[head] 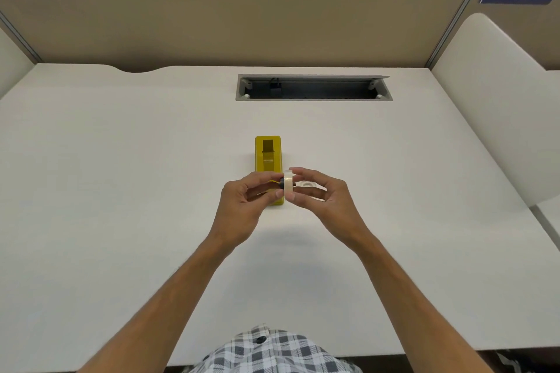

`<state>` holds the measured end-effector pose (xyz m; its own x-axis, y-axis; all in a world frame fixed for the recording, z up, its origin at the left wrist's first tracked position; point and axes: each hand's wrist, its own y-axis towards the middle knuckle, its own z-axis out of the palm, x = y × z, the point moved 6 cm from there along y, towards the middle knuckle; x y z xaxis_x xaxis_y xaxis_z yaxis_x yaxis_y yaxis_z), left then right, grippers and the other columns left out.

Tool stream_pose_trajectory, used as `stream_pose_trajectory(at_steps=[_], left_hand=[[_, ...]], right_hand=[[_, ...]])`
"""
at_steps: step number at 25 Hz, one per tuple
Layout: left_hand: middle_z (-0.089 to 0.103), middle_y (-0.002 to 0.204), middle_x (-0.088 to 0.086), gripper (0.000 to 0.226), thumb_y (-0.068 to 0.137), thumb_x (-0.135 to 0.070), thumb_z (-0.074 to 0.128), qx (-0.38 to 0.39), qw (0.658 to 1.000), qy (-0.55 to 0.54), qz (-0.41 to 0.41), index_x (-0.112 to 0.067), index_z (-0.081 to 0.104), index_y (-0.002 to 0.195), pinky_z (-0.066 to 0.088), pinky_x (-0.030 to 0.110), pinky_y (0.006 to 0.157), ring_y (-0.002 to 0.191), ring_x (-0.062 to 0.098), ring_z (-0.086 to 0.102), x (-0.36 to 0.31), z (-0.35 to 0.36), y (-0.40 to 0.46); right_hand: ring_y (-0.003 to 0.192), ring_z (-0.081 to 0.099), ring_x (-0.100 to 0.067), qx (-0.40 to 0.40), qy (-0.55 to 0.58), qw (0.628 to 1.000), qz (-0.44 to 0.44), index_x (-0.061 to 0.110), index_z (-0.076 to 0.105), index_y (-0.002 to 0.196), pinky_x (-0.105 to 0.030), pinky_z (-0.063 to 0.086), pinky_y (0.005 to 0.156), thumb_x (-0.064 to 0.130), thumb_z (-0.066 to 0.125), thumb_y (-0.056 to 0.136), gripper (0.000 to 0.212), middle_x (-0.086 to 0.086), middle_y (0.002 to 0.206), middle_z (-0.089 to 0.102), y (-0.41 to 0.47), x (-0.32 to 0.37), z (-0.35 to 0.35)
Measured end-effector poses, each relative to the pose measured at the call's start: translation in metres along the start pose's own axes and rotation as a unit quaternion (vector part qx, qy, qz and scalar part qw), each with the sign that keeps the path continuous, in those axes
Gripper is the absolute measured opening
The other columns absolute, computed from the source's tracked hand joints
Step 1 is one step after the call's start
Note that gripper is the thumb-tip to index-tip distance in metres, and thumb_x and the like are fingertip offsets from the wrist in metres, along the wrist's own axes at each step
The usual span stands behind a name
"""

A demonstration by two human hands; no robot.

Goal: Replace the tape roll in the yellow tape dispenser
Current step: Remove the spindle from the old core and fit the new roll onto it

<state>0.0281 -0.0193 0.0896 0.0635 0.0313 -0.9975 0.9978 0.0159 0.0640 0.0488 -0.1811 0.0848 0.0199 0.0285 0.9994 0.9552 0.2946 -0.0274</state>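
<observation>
The yellow tape dispenser (268,157) stands on the white desk (121,191), its long side pointing away from me, its well showing no roll. Just in front of it I hold a clear tape roll (288,181) upright and edge-on between both hands. My right hand (321,200) pinches the roll's rim with thumb and fingers. My left hand (245,203) pinches a small black hub (281,183) at the roll's left side. A second clear tape roll (307,184) lies flat on the desk behind my right fingers, partly hidden.
An open grey cable tray (313,88) is sunk into the desk behind the dispenser. A tan partition wall (242,18) closes the back. A white divider (497,100) rises at the right edge.
</observation>
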Motion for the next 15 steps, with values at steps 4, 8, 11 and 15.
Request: stream_pose_trajectory(at_steps=[4, 8, 11, 15], left_hand=[[0.074, 0.103, 0.003, 0.029, 0.082, -0.001, 0.070, -0.009, 1.000, 0.013, 0.006, -0.012, 0.072, 0.109, 0.053, 0.021, 0.084, 0.099, 0.015, 0.069, 0.001, -0.006, 0.000], [0.076, 0.098, -0.004, 0.028, 0.079, -0.005, 0.073, -0.015, 1.000, -0.003, -0.004, -0.018, 0.073, 0.105, 0.052, 0.015, 0.077, 0.095, 0.011, 0.071, 0.003, -0.009, 0.002], [0.075, 0.099, -0.007, 0.027, 0.077, -0.016, 0.075, -0.020, 1.000, -0.004, 0.003, -0.020, 0.074, 0.104, 0.053, 0.015, 0.077, 0.096, 0.009, 0.070, 0.002, -0.009, 0.002], [0.074, 0.105, 0.001, 0.027, 0.082, -0.002, 0.071, -0.026, 0.999, 0.015, 0.029, -0.013, 0.072, 0.107, 0.056, 0.026, 0.085, 0.099, 0.016, 0.070, 0.004, -0.008, 0.003]], right_hand=[[0.102, 0.069, -0.011, 0.005, -0.026, 1.000, 0.002, 0.029, 0.067, 0.116, -0.024, 0.056, 0.083, 0.031, 0.082, 0.074, 0.044, 0.008, 0.108, 0.072, 0.002, 0.001, 0.003], [0.101, 0.065, -0.001, -0.054, -0.116, 0.992, -0.009, 0.034, 0.067, 0.113, -0.026, 0.056, 0.081, 0.054, 0.080, 0.067, 0.052, 0.019, 0.105, 0.070, -0.001, 0.008, 0.002], [0.086, 0.064, -0.003, -0.151, -0.202, 0.966, -0.054, 0.032, 0.069, 0.107, -0.021, 0.052, 0.066, 0.064, 0.076, 0.065, 0.053, 0.019, 0.095, 0.068, -0.008, 0.019, 0.002], [0.065, 0.062, -0.006, -0.204, -0.302, 0.927, -0.093, 0.028, 0.071, 0.094, -0.033, 0.054, 0.060, 0.056, 0.074, 0.073, 0.036, 0.013, 0.081, 0.069, -0.014, 0.033, 0.016]])
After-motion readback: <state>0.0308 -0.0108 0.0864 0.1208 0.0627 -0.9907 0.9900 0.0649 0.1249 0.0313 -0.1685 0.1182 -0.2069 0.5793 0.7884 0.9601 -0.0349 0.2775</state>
